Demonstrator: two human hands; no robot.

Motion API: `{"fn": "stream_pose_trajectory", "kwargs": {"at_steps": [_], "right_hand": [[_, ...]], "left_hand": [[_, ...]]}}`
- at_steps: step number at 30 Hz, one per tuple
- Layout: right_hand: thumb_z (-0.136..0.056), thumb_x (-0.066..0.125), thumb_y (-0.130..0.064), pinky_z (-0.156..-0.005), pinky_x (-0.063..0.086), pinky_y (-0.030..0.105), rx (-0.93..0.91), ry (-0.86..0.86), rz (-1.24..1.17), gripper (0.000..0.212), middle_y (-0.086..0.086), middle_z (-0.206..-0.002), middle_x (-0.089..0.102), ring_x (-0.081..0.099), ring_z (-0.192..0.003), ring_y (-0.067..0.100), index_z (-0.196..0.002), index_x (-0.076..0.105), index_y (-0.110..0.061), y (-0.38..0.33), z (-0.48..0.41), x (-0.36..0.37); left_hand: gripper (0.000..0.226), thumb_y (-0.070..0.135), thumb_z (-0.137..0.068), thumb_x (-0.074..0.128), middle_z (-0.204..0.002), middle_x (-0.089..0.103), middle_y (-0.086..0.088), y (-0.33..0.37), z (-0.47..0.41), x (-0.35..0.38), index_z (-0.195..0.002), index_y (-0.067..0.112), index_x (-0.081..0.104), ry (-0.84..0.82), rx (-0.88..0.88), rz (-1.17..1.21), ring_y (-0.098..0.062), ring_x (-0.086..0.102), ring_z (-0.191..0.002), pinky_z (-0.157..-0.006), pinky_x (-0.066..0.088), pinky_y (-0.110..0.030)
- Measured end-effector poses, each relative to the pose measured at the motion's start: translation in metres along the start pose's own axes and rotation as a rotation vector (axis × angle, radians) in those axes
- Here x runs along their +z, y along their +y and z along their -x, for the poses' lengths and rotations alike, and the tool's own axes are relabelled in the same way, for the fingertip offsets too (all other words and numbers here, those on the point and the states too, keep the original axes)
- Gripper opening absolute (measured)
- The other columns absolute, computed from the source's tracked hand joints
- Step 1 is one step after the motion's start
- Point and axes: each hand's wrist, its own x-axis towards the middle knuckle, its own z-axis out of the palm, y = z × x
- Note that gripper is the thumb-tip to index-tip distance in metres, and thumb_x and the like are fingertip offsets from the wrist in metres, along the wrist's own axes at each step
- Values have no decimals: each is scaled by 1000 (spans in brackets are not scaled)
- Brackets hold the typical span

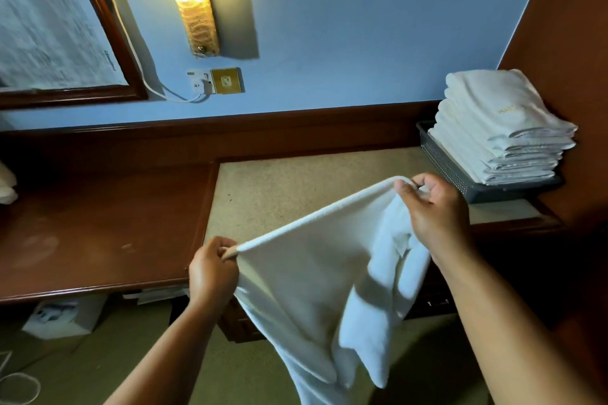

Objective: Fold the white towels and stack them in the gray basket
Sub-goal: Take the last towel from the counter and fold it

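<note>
Above beige counter (296,184), left hand (210,273) and right hand (434,210) pinch towel (312,273) corners; keep the top edge taut and level before folding.

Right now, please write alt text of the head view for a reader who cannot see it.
The left hand and the right hand hold a white towel up by its top edge, in front of a desk. On its right end, folded towels are stacked in a gray basket.

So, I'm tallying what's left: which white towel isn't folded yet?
The towel hanging loose between the left hand and right hand, which pinch its top edge. The others lie folded in a stack in the gray basket.
</note>
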Motion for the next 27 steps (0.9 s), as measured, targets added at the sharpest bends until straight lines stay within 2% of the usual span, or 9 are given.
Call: {"fn": "stream_pose_trajectory", "kwargs": {"at_steps": [3, 7, 10, 12, 13, 15, 18, 24, 27], "right_hand": [[-85, 73, -40, -53, 34, 32, 71, -236, 168, 38, 1, -55, 45, 45, -57, 20, -74, 56, -8, 9, 7, -4], [-72, 84, -45, -63, 46, 26, 48, -397, 212, 28, -10, -73, 65, 61, -73, 10, -82, 67, -26, -4, 26, 7], [-62, 80, -67, -79, 50, 25, -38, -569, 164, 57, -19, -101, 65, 60, -95, 0, -112, 63, -47, -18, 40, 17], [-66, 75, -71, -79, 48, 21, -80, -657, 135, 61, -28, -101, 60, 55, -94, -10, -121, 58, -53, -24, 44, 21], [-72, 73, -67, -74, 46, 18, -99, -650, 103, 46, -30, -91, 61, 56, -86, -11, -114, 61, -53, -26, 45, 23], [-85, 71, -52, -64, 47, 23, -154, -547, 22, 13, -17, -75, 66, 61, -71, -2, -88, 66, -41, -26, 42, 26], [-91, 67, -33, -59, 46, 29, -221, -440, -71, 19, -8, -64, 60, 56, -61, 8, -75, 61, -25, -25, 45, 25], [-83, 65, -37, -50, 32, 22, -188, -260, -130, 22, -10, -53, 46, 43, -52, 7, -70, 57, -21, -25, 39, 25], [-83, 64, -41, -51, 31, 28, -53, -121, -171, 29, -10, -52, 44, 39, -50, 6, -71, 54, -17, -3, 32, 25]], "left_hand": [[32, 1, -87, 52, -83, 71, 3, 20, -7, -9, -86, 27, 72, 33, 50, 95, -19, 65, -77, -67, 57, -41], [38, -9, -86, 55, -88, 75, 11, 80, 14, -4, -94, 20, 79, -161, 387, 185, 4, 67, -72, -59, 47, -11], [36, -8, -86, 60, -83, 73, 15, 114, 31, 7, -94, 22, 79, -289, 554, 151, 4, 67, -75, -61, 48, -10], [35, -4, -86, 61, -68, 63, 19, 125, 36, 12, -96, 25, 78, -336, 620, 107, 1, 61, -66, -57, 43, -11], [34, -3, -86, 62, -63, 59, 18, 128, 36, 14, -97, 25, 77, -332, 651, 88, 1, 57, -61, -55, 40, -11], [29, 0, -86, 67, -62, 54, 16, 125, 32, 17, -98, 25, 75, -284, 679, 70, 1, 52, -56, -52, 38, -11], [21, 11, -85, 76, -61, 54, 16, 102, 24, 24, -90, 31, 73, -259, 616, 74, -1, 47, -50, -49, 33, -14], [20, 19, -85, 79, -65, 65, 23, 37, 28, 41, -77, 36, 73, -217, 424, 37, 4, 59, -60, -55, 39, -14], [20, 19, -80, 83, -69, 71, 19, 2, 19, 29, -74, 37, 74, -149, 238, -5, -2, 67, -68, -65, 54, -32]]}}
